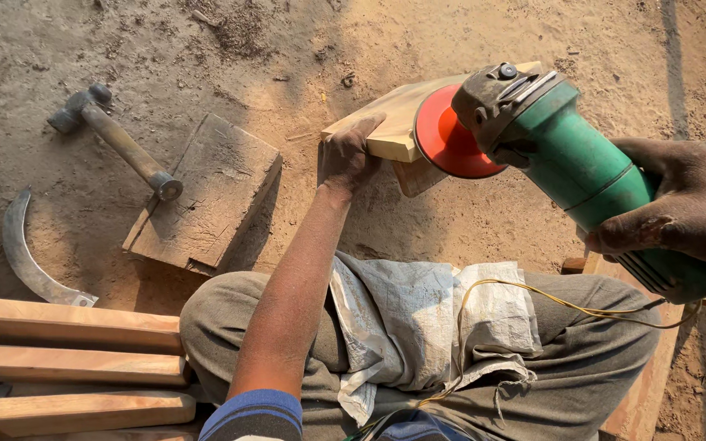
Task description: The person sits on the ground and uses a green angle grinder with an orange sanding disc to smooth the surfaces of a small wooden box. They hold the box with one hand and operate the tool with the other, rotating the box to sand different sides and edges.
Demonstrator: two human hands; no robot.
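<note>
left fingers (351, 140) gripping pale plank (390, 122) | right fingers (643, 233) wrapped round green grinder (582, 167)

Hammer (120, 140) left of wood block (206, 196); plank (394, 122) right of it, grinder (565, 163) further right; boards (67, 367) lower left.
</note>
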